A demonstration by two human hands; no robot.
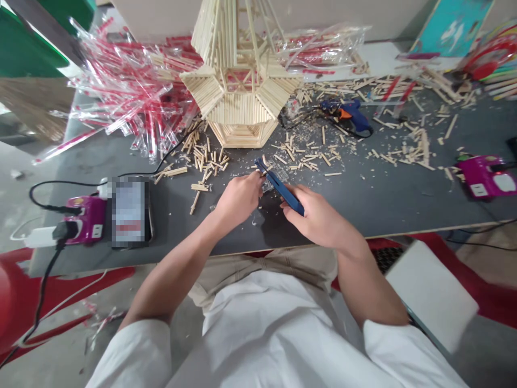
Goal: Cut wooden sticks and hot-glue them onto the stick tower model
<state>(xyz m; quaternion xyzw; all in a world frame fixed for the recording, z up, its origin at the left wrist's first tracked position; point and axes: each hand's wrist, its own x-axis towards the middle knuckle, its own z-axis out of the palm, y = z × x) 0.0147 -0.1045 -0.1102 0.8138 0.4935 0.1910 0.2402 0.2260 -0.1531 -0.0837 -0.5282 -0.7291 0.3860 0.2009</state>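
My right hand (315, 207) grips a pair of blue-handled cutters (280, 187) over the grey table top (363, 199). The cutters' tip meets the pinched fingers of my left hand (238, 199), which seem to hold a short wooden stick (258, 170), partly hidden. Beyond my hands stands a tall tiered tower of glued wooden sticks (238, 102). Loose cut sticks (205, 161) lie scattered near my left hand. A blue and orange hot glue gun (347, 114) rests on the table to the far right.
A heap of clear bags with red-striped straws (129, 91) fills the back left. Purple power units stand at the left (84, 220) and right (484, 177), with black cables. A phone (130, 212) lies left, its screen blurred. Wood shavings cover the table.
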